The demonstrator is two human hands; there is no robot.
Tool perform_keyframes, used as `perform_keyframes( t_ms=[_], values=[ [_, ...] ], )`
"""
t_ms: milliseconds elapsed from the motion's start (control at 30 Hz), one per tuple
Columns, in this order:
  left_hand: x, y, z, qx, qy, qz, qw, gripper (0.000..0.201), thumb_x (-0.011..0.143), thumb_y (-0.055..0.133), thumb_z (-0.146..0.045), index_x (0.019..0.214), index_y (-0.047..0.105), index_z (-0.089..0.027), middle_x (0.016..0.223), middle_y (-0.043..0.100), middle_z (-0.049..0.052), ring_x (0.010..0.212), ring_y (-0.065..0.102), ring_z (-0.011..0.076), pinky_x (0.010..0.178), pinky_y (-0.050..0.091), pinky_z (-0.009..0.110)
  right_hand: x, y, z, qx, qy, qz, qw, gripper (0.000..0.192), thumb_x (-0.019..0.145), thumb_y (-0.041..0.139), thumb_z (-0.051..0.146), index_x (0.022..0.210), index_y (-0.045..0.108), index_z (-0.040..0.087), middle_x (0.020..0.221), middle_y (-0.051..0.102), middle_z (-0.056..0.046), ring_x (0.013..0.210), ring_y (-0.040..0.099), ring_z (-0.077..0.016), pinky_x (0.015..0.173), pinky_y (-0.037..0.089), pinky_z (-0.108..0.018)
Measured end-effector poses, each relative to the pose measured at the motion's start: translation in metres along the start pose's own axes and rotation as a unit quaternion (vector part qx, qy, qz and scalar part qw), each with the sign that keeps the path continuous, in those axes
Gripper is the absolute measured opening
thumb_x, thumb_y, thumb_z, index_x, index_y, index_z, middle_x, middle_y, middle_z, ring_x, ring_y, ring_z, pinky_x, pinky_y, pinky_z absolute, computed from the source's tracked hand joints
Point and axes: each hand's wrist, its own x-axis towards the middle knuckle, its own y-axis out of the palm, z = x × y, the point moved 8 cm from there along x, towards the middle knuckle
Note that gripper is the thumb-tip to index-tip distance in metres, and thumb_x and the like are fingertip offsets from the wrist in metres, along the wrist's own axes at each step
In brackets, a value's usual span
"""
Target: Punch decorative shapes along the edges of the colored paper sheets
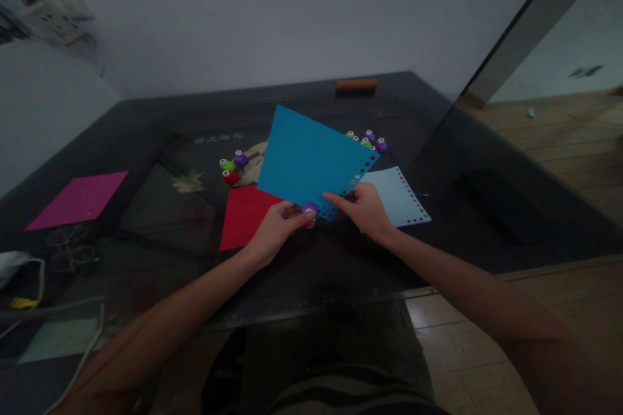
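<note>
A sheet of blue paper (306,155) is held up at a tilt above the table, with a row of small punched shapes along its right edge. My right hand (366,206) pinches that punched edge, thumb on top. Between the fingers of my left hand (277,227) is a small purple craft punch (310,207), set at the paper's lower edge; whether it is pressed down cannot be seen. Under the blue sheet lies red paper (243,217), partly covered. To the right rests a pale sheet (392,194) with punched shapes along its edge.
More craft punches sit left (230,177) and right (381,144) of the blue sheet. Magenta paper (80,200) and eyeglasses (72,253) lie at the left, near a white cable (102,318). An orange-brown roll (357,85) is at the table's back.
</note>
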Motion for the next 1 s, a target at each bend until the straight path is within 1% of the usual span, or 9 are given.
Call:
perform_keyframes(
  t_ms=[67,267,433,633,767,900,1000],
  values=[
    [0.0003,-0.0004,0.001,-0.002,0.0,0.0,1.0,0.029,0.07,0.075,-0.038,0.081,0.063,-0.014,0.071,0.067,0.002,0.067,0.061,0.0129,0.06,0.04,0.022,0.0001,0.0005,-0.0004,-0.001,-0.004,0.001,1.0,0.034,0.078,0.062,0.043,0.059,0.057,0.016,0.056,0.055,0.001,0.052,0.043,-0.0107,0.052,0.034,-0.025],
    [-0.0003,0.0007,-0.0006,-0.015,0.003,0.0,1.0,0.031,0.067,0.076,-0.039,0.08,0.064,-0.014,0.07,0.066,0.002,0.065,0.061,0.0136,0.062,0.042,0.023,-0.0009,0.0008,-0.0053,0.019,0.019,-0.003,1.0,0.036,0.077,0.063,0.046,0.058,0.054,0.017,0.054,0.049,0.003,0.05,0.037,-0.0093,0.049,0.029,-0.025],
    [-0.001,0.0022,-0.0013,-0.017,-0.006,-0.008,1.0,0.031,0.065,0.077,-0.04,0.076,0.064,-0.014,0.067,0.066,0.002,0.063,0.06,0.0141,0.063,0.044,0.025,-0.0011,-0.0008,-0.0019,0.017,0.019,-0.007,1.0,0.04,0.076,0.064,0.044,0.052,0.045,0.019,0.049,0.04,0.005,0.048,0.032,-0.0082,0.046,0.025,-0.024],
    [-0.0002,0.004,0.0,-0.033,0.0,-0.002,0.999,0.032,0.064,0.078,-0.04,0.079,0.065,-0.014,0.069,0.067,0.002,0.064,0.06,0.0134,0.065,0.046,0.025,-0.0012,0.0002,-0.0012,0.038,0.02,-0.009,0.999,0.038,0.075,0.064,0.044,0.054,0.046,0.019,0.05,0.04,0.006,0.047,0.031,-0.0077,0.046,0.026,-0.024],
    [0.0008,0.004,0.002,-0.04,0.004,0.003,0.999,0.032,0.065,0.078,-0.039,0.08,0.065,-0.014,0.069,0.067,0.001,0.063,0.06,0.0125,0.066,0.046,0.024,-0.0017,0.0009,-0.0026,0.028,0.023,-0.006,0.999,0.039,0.076,0.064,0.045,0.054,0.046,0.018,0.05,0.04,0.006,0.047,0.032,-0.0078,0.046,0.025,-0.024],
    [0.0005,0.0028,0.0017,-0.055,0.005,0.001,0.998,0.03,0.067,0.078,-0.036,0.081,0.064,-0.014,0.071,0.066,0.0,0.063,0.06,0.0112,0.066,0.047,0.023,-0.0009,0.0001,-0.002,0.011,0.008,-0.005,1.0,0.039,0.077,0.063,0.044,0.054,0.047,0.018,0.05,0.042,0.005,0.048,0.034,-0.0079,0.047,0.026,-0.024],
    [-0.0004,0.0031,0.0003,-0.051,0.003,0.002,0.999,0.028,0.069,0.077,-0.036,0.082,0.063,-0.015,0.071,0.067,0.0,0.064,0.061,0.0113,0.066,0.047,0.023,-0.0001,0.0003,-0.0037,0.002,0.01,0.0,1.0,0.039,0.077,0.063,0.044,0.054,0.047,0.018,0.049,0.044,0.004,0.047,0.036,-0.0082,0.047,0.027,-0.024]
  ],
)
